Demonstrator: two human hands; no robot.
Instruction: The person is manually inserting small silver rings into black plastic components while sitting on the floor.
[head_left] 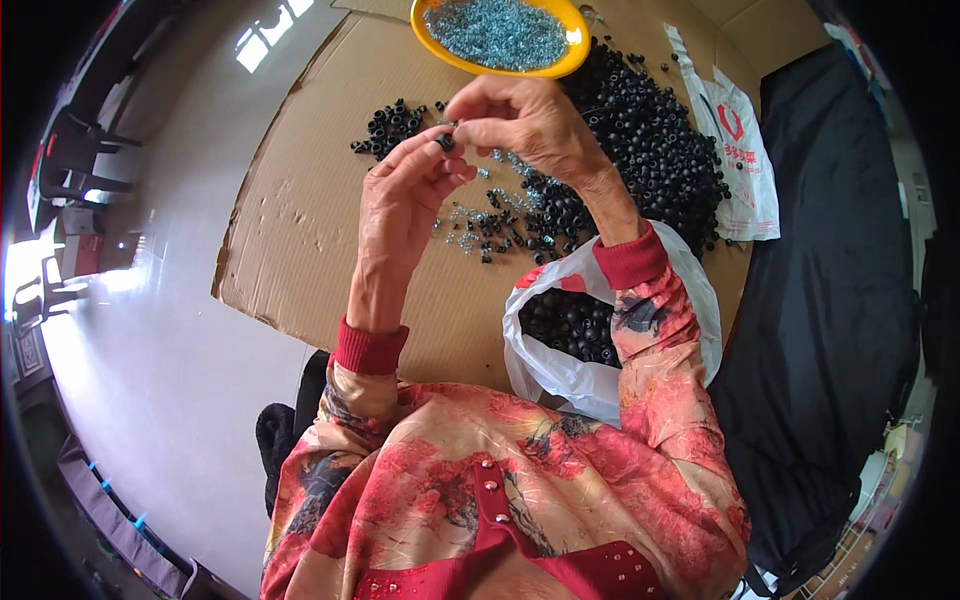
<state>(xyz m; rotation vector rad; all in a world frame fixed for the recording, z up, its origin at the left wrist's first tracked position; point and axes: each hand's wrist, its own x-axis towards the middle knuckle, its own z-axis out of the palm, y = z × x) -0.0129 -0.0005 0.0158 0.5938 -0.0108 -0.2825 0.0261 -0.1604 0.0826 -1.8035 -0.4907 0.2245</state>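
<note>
My left hand (pixel 395 205) is raised over the cardboard, its thumb and fingers closed on a small black cap-like piece (pixel 445 142). Close against it, my right hand (pixel 540 125) pinches thumb and forefinger together at the top of that piece. Whatever lies between the right fingertips is too small to make out. Beneath and beyond the hands spreads a large heap of black hollow pieces (pixel 650 140). Small clear bluish pieces (pixel 515 195) are scattered among its near edge. A smaller cluster of black pieces (pixel 390 130) lies left of the left fingertips.
A yellow bowl (pixel 428 42) full of clear bluish pieces stands at the far side of the cardboard sheet (pixel 300 200). Under my right forearm, an open white plastic bag (pixel 535 365) holds more black pieces. Another white bag (pixel 750 190) lies flat at the right, beside black fabric (pixel 825 300).
</note>
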